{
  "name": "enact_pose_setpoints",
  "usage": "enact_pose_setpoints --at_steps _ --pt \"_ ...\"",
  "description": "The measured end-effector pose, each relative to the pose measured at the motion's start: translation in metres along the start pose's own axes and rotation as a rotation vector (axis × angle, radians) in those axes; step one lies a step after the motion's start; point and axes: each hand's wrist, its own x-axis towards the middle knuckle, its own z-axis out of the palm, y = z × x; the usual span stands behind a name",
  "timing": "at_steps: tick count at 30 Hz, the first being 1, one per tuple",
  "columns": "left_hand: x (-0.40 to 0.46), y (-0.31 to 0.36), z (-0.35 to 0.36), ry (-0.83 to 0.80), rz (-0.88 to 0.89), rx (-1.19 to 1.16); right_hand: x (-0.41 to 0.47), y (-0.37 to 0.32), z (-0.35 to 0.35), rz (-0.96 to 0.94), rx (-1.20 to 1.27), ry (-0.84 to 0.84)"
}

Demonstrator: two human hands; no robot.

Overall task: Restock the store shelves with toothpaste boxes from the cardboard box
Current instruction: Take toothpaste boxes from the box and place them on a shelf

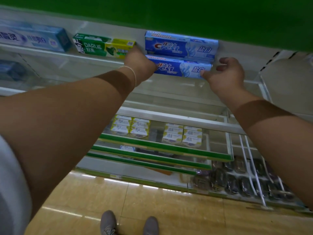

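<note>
Right now my left hand [139, 62] grips the left end of the lower Crest box [179, 67], fingers curled round it and hidden behind the carton, while my right hand [225, 72] pinches the right end with thumb against the front face and the other fingers curled above. This box sits at the front lip of the top shelf [50, 51], directly under a second Crest box [181, 44] that stands further back against the wall. I cannot tell whether the two cartons touch or whether the lower one is fully on the shelf yet.

My worry is the lip. If I let go while the box still overhangs, I judge it would tip forward and drop past the lower shelves to the floor [152, 200]. Pushing it in unevenly, one end ahead of the other, could skew it and nudge the upper box crooked. My left wrist is just beside the Darlie box [103, 46], so a careless shove sideways could knock that one out of line too.

As for containers, the cardboard box I am restocking from is not in view. On the top shelf there is also a pale blue toothpaste box [33, 38] at far left. A lower shelf [160, 146] holds two stacked groups of small yellow-and-white cartons [132, 127], and dark wrapped packs [237, 182] lie in the bottom bin.
</note>
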Motion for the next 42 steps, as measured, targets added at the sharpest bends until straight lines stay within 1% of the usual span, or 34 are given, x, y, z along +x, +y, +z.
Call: enact_pose_setpoints --at_steps 3,6,10,14,18,23,27,31,34,37,42 --pt "0.005 0.001 0.005 0.000 0.004 -0.101 0.001 -0.001 0.002 0.035 -0.020 -0.033" --pt "0.006 0.002 0.007 -0.044 0.042 -0.180 0.003 -0.001 0.002 0.055 -0.011 -0.042" --pt "0.007 0.003 0.006 -0.102 0.067 -0.280 0.005 -0.001 0.005 0.058 0.067 -0.106" --pt "0.011 0.002 0.003 -0.169 0.040 -0.392 0.005 -0.006 0.006 0.000 0.092 -0.134" --pt "0.011 0.000 0.002 -0.178 0.003 -0.510 0.008 -0.008 0.006 0.033 0.069 -0.136" --pt "0.004 0.009 0.001 -0.250 0.057 -0.494 0.004 -0.017 0.007 0.055 0.025 -0.149" --pt "-0.003 0.012 0.000 -0.234 0.088 -0.449 0.002 -0.025 0.009 0.068 0.010 -0.170" --pt "-0.003 0.015 0.001 -0.200 0.030 -0.468 0.003 -0.031 0.012 0.097 0.000 -0.171" --pt "0.000 0.020 -0.003 -0.235 -0.007 -0.425 0.001 -0.035 0.012 0.107 0.001 -0.164" --pt "0.001 0.024 -0.006 -0.270 -0.016 -0.375 0.001 -0.035 0.013 0.109 0.014 -0.148" --pt "0.001 0.021 -0.009 -0.273 0.013 -0.291 -0.002 -0.032 0.013 0.090 0.029 -0.156"
